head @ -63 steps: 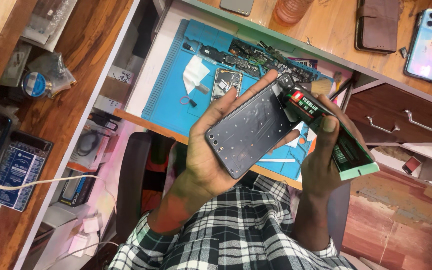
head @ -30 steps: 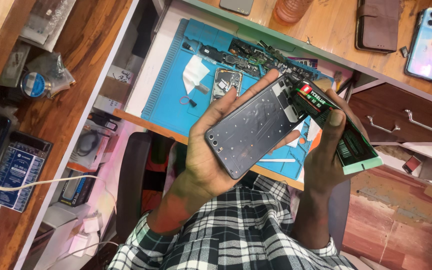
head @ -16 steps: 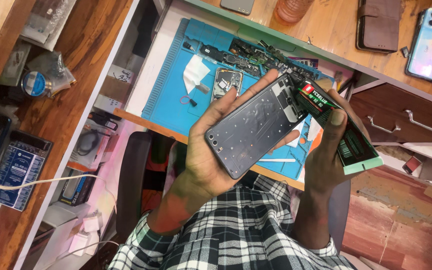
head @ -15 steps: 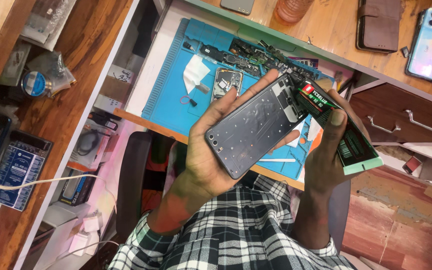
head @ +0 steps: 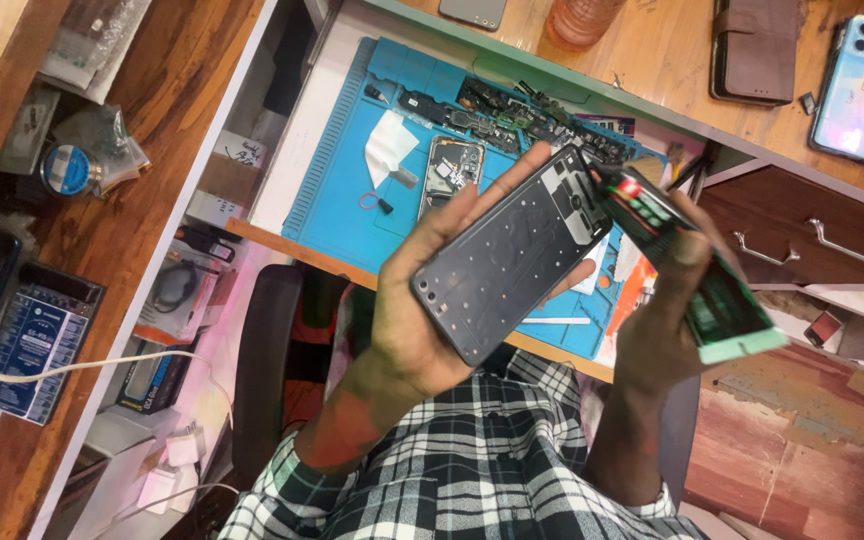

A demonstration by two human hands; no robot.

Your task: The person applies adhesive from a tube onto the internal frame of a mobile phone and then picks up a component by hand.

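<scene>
Currently: left hand [head: 422,320] closed around dark phone back cover [head: 512,265], inner side up, fingers wrapped along its far-left edge, thumb hidden underneath. Cover tilted, camera cutout end far right, held above near edge of blue repair mat [head: 352,180]. Right hand [head: 667,300] closed around opened phone body [head: 687,260] with mint-green frame, thumb pressed across its exposed inside, red-and-green label visible near the far end. Far end of phone body touching or just beside the cover's cutout end; cannot tell which. Both parts held in the air over the lap, in front of a plaid shirt [head: 472,460].

On the mat: second opened phone [head: 452,165] just beyond the left hand's fingertips, white paper scrap [head: 390,145] to its left, row of small dark components [head: 512,110] along the far edge. White spudger-like tool [head: 552,321] lies on the mat under the cover. Mat sits in a pulled-out white tray below the wooden desk [head: 652,60]. On the desk: light-blue phone [head: 862,85] far right, brown wallet case [head: 757,50] beside it, orange plastic cup [head: 582,20]. Brown drawers [head: 802,235] right of the hands. Wooden shelf [head: 122,230] at left with blue-labelled box [head: 32,345] and white cable [head: 72,365].
</scene>
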